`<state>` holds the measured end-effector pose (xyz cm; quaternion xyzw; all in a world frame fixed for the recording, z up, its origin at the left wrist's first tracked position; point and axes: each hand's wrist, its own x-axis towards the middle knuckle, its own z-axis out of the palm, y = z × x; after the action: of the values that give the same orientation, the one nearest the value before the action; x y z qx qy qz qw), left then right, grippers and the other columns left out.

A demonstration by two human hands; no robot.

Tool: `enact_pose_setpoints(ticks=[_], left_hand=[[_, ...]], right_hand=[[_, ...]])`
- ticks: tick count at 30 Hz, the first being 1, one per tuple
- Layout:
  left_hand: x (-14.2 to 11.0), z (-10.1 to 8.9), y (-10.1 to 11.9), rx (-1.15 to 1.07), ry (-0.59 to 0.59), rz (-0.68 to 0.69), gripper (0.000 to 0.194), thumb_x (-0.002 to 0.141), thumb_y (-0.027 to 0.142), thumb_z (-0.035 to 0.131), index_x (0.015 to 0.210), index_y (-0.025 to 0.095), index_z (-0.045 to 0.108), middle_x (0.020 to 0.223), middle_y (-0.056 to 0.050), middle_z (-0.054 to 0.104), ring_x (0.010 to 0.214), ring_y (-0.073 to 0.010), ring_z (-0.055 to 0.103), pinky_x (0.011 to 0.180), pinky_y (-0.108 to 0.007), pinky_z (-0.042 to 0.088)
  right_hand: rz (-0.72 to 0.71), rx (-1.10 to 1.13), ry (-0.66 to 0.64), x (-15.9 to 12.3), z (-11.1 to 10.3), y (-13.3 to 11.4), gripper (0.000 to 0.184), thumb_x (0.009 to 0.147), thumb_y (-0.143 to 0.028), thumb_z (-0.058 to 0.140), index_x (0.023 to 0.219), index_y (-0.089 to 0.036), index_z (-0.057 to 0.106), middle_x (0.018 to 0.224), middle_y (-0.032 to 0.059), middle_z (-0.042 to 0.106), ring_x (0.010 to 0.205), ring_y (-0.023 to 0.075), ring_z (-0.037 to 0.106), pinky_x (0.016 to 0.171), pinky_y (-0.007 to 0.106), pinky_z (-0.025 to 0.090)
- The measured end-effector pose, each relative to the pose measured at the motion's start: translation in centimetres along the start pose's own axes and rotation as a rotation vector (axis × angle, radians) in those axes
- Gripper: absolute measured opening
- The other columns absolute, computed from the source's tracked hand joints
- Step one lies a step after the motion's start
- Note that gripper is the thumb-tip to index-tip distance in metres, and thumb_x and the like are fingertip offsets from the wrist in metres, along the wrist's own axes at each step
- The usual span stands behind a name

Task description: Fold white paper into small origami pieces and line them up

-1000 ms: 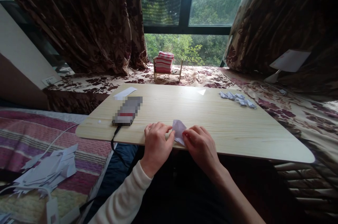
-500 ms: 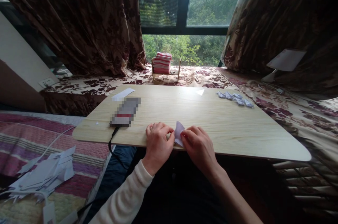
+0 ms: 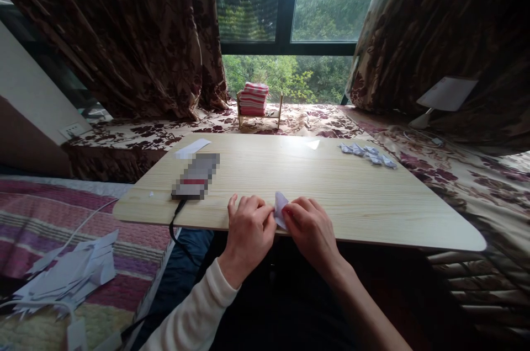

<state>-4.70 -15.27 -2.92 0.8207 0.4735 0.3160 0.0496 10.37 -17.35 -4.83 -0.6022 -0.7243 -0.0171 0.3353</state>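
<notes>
Between my hands, at the near edge of the wooden table (image 3: 372, 213), a small piece of white paper (image 3: 280, 207) stands up, partly folded. My left hand (image 3: 250, 227) pinches its left side between thumb and forefinger. My right hand (image 3: 309, 224) grips the right side with closed fingertips. The paper's lower part is mostly hidden by my fingers. Several small folded paper pieces (image 3: 368, 153) lie grouped at the far right of the table. A flat white paper strip (image 3: 193, 148) rests at the far left.
A blurred-out dark device (image 3: 196, 177) with a black strap lies on the table's left. Paper strips (image 3: 74, 271) and a power strip (image 3: 77, 331) are on the striped bed cover at left. Behind the table stand a small rack of folded cloths (image 3: 254, 100) and a lamp (image 3: 447, 94).
The paper between my hands has turned narrower as my fingers bend it. My left thumb and fingers have shifted slightly against it. The view has moved a little to the right.
</notes>
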Motion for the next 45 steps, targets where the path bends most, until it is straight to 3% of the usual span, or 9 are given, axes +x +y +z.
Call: enact_pose_setpoints(ticks=[12,19,26,30,34,38,45], left_hand=[[0.2,0.2,-0.5,0.042,-0.072,0.023,0.019,0.087,0.019,0.05,0.082,0.02,0.069,0.087,-0.002,0.062,0.092,-0.0209,0.053,0.104,-0.05,0.025],[0.4,0.0,-1.0,0.03,-0.115,0.063,0.019,0.086,0.018,0.05,0.081,0.019,0.068,0.088,-0.003,0.062,0.093,-0.021,0.051,0.101,-0.046,0.029],[0.6,-0.1,-1.6,-0.006,-0.12,0.105,0.021,0.086,0.015,0.049,0.079,0.02,0.067,0.088,-0.003,0.062,0.091,-0.0207,0.051,0.092,-0.041,0.036],[0.1,-0.8,-2.0,-0.038,-0.12,0.124,0.023,0.088,0.016,0.046,0.091,0.02,0.069,0.09,-0.004,0.062,0.091,-0.0203,0.052,0.092,-0.041,0.037],[-0.7,-1.7,-1.6,-0.039,-0.086,0.103,0.026,0.091,0.024,0.046,0.106,0.022,0.067,0.095,-0.006,0.062,0.094,-0.0216,0.052,0.098,-0.045,0.034],[-1.1,-1.5,-0.9,0.021,-0.117,0.104,0.024,0.09,0.029,0.047,0.103,0.023,0.068,0.097,-0.005,0.06,0.097,-0.0227,0.051,0.106,-0.051,0.024],[-0.9,-0.8,-0.9,0.095,-0.142,0.121,0.024,0.092,0.027,0.045,0.104,0.024,0.065,0.098,-0.005,0.058,0.098,-0.0221,0.05,0.108,-0.052,0.021]], right_hand=[[-0.005,-0.049,-0.046,0.0,-0.1,-0.1,0.015,0.088,-0.02,0.054,0.08,-0.021,0.066,0.084,0.0029,0.061,0.08,0.018,0.05,0.072,0.029,0.037],[-0.017,-0.002,-0.067,0.0,-0.3,0.0,0.026,0.084,-0.012,0.052,0.1,-0.023,0.07,0.086,0.0041,0.062,0.084,0.0202,0.051,0.076,0.032,0.04],[-0.031,0.047,-0.051,0.0,-0.1,0.2,0.03,0.083,-0.01,0.051,0.099,-0.024,0.072,0.085,0.0044,0.062,0.082,0.0204,0.052,0.075,0.034,0.043],[-0.023,0.063,-0.047,0.1,-0.1,0.2,0.028,0.084,-0.011,0.051,0.096,-0.025,0.072,0.084,0.0044,0.063,0.081,0.0198,0.053,0.074,0.033,0.044],[-0.016,0.054,-0.062,0.1,-0.2,0.2,0.027,0.085,-0.013,0.052,0.095,-0.025,0.073,0.084,0.0043,0.063,0.08,0.0198,0.053,0.074,0.033,0.043],[-0.004,0.049,-0.073,0.1,-0.1,0.1,0.027,0.084,-0.013,0.052,0.096,-0.024,0.073,0.084,0.0044,0.062,0.081,0.0202,0.052,0.075,0.034,0.042],[-0.016,0.058,-0.07,0.0,0.0,0.2,0.028,0.084,-0.012,0.052,0.097,-0.025,0.073,0.085,0.0049,0.062,0.082,0.0208,0.051,0.076,0.035,0.043]])
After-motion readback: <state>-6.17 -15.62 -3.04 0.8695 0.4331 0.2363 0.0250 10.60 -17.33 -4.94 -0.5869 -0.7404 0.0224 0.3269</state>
